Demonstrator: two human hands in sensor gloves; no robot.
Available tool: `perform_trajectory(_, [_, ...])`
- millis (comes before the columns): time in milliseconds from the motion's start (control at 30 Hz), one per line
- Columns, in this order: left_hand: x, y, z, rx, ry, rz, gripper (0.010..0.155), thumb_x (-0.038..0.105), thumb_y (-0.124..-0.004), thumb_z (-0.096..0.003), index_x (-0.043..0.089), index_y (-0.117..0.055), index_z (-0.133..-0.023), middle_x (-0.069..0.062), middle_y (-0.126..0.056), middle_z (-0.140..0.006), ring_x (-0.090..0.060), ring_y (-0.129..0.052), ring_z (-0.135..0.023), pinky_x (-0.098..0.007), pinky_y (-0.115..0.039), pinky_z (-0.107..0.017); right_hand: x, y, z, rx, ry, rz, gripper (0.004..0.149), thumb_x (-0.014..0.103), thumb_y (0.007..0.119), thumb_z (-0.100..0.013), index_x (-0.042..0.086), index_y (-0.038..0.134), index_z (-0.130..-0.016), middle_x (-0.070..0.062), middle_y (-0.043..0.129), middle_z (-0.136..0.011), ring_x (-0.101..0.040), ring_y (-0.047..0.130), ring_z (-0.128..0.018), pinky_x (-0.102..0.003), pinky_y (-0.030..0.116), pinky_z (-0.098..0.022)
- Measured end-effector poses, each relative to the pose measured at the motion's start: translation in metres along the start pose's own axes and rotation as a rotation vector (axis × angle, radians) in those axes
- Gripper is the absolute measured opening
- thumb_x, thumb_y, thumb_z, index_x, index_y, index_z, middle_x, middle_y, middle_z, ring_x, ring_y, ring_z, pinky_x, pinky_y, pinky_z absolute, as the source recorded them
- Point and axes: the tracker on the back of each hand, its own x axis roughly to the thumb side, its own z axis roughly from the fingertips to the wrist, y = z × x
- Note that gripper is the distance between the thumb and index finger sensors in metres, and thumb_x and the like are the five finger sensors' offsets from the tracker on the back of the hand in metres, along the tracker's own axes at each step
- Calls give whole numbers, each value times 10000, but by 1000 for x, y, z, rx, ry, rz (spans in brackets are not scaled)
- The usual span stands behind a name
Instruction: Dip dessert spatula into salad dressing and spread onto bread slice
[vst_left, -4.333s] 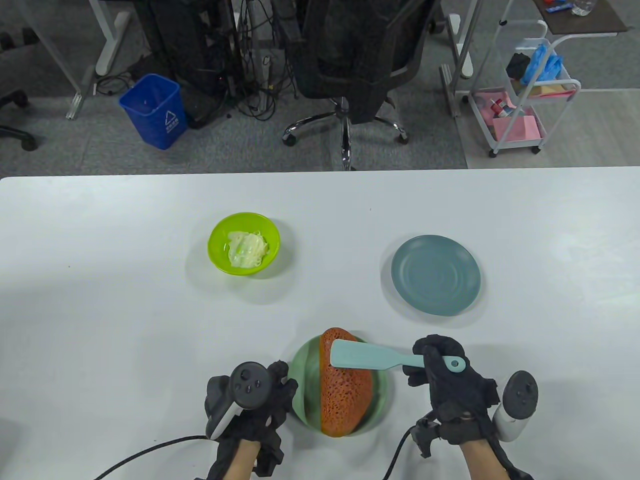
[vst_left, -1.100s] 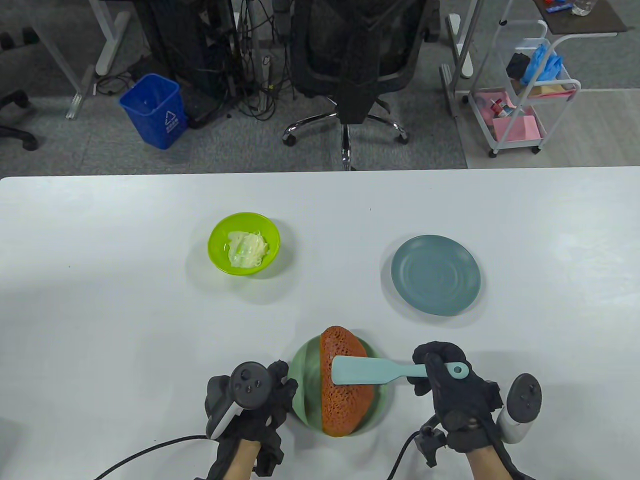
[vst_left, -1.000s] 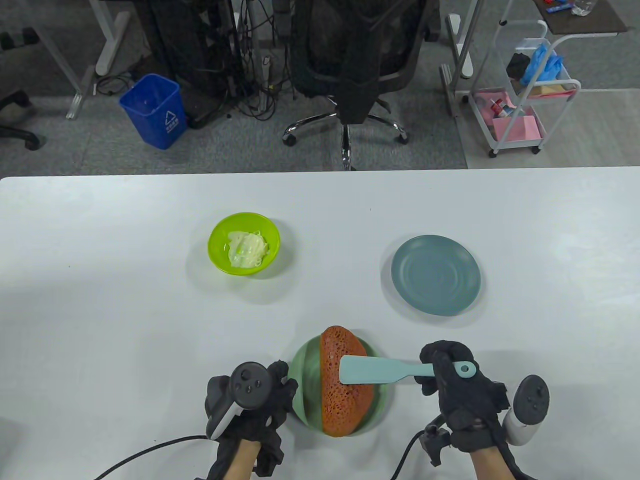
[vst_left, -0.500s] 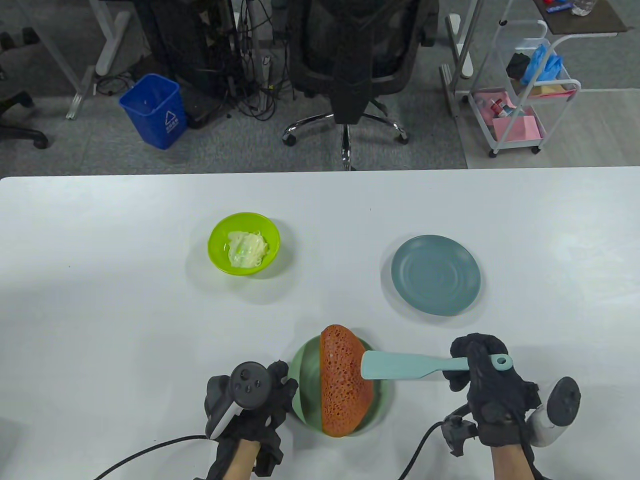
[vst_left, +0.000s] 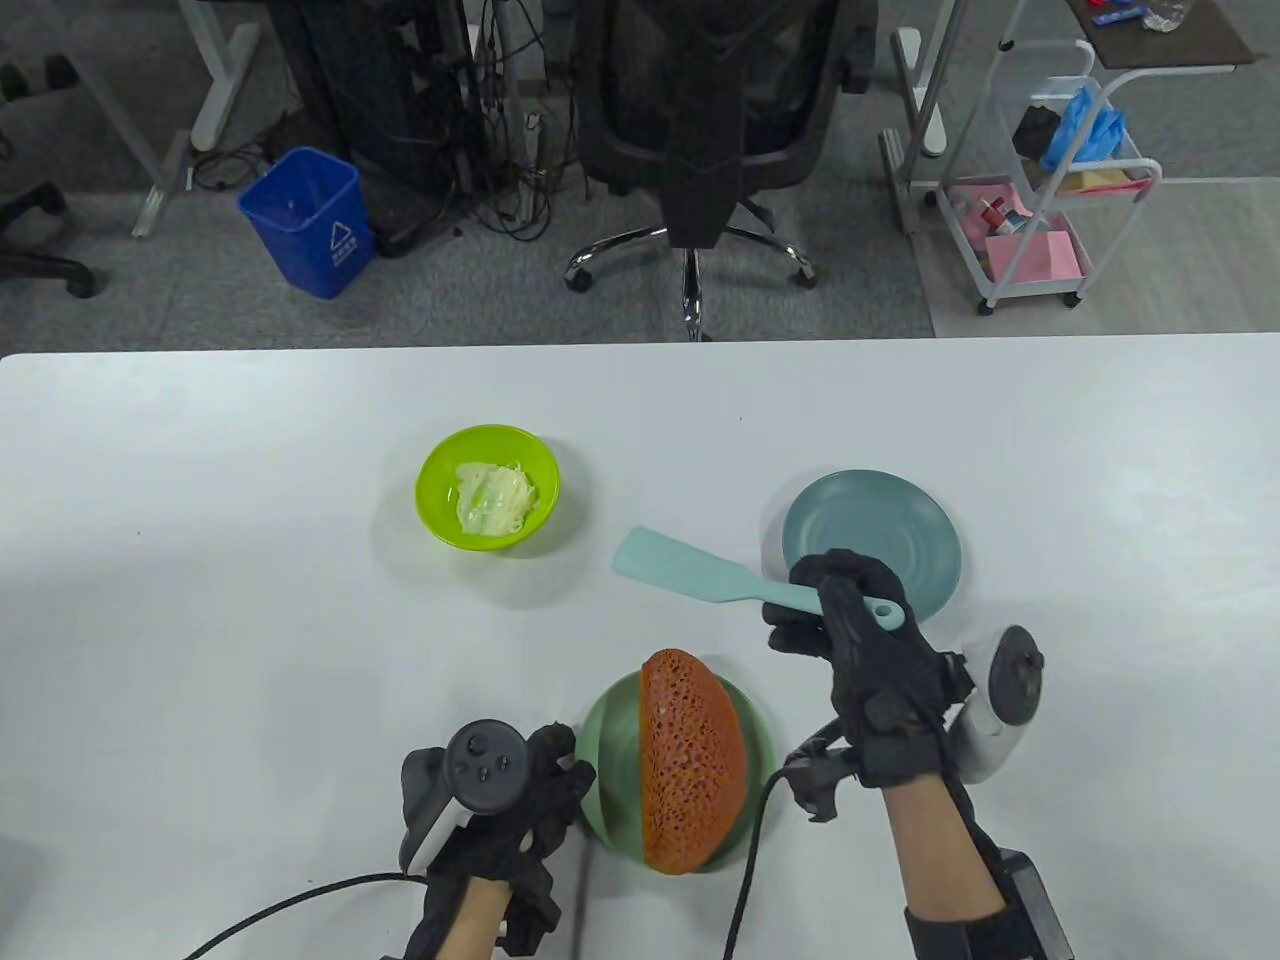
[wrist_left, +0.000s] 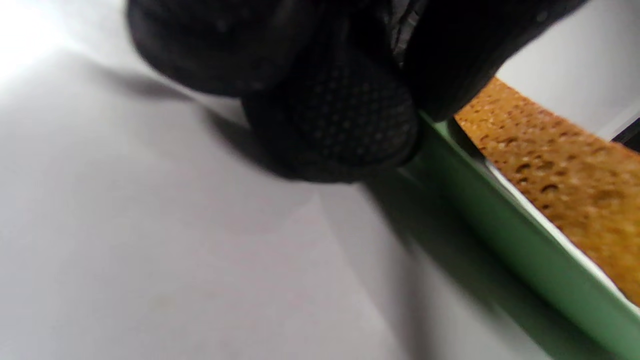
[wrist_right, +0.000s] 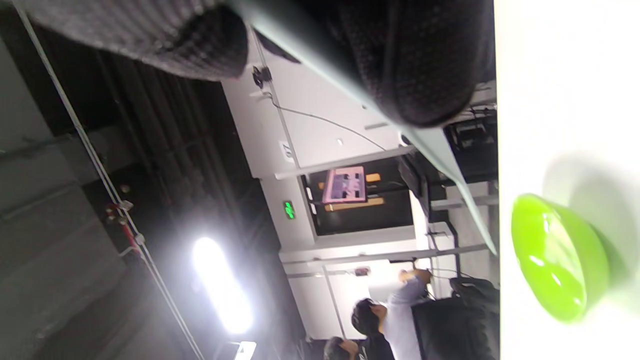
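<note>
Step in hand, judged: carrying the spatula (vst_left: 700, 577) toward the dressing for a dip; spread not started, bread top shows no dressing. Right hand (vst_left: 860, 640) grips the spatula handle, fingers wrapped around it, blade aimed at 10 o'clock, over the bare tabletop (vst_left: 200, 600) between bowl and blue plate; whether it is lifted or touching the tabletop is hard to tell from above, but the right wrist view shows the blade edge-on clear of the surface with the bowl (wrist_right: 555, 257) ahead. Blade looks clean. Left hand (vst_left: 490, 800) rests at 9 o'clock of the green plate (vst_left: 605, 745), fingertips (wrist_left: 330, 120) curled against its rim, holding nothing else. Next move calls for going on toward 10 o'clock to the bowl (vst_left: 488, 487), tilting the blade tip down over the rim and scooping without pushing the light bowl. Containers: the lime bowl holds a pale creamy dressing (vst_left: 492, 497) heaped in the middle; green plate holds the bread (vst_left: 692, 760), a brown porous slice lying across its right half; blue plate (vst_left: 900, 520) at 2 o'clock of the bread has nothing on it, near edge hidden behind the right hand.
</note>
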Motion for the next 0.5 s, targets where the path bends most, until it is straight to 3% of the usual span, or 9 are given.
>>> perform_trajectory(200, [-1, 0, 1, 1, -5, 8, 567, 427, -846, -596, 54, -776, -1016, 35, -1027, -623, -111, -1110, -306, -268, -945, -213, -17, 50, -44, 80, 111, 80, 487, 405, 739, -688, 190, 505, -1058, -209, 462, -1080, -484, 774, -901, -457, 788, -671])
perform_trajectory(500, [-2, 1, 0, -17, -2, 32, 562, 424, -848, -596, 57, -776, -1016, 34, -1025, -624, -113, -1110, -305, -270, -944, -214, -49, 92, -88, 138, 241, 168, 508, 408, 732, -701, 217, 458, -1083, -193, 399, -1117, -465, 723, -972, -451, 747, -726])
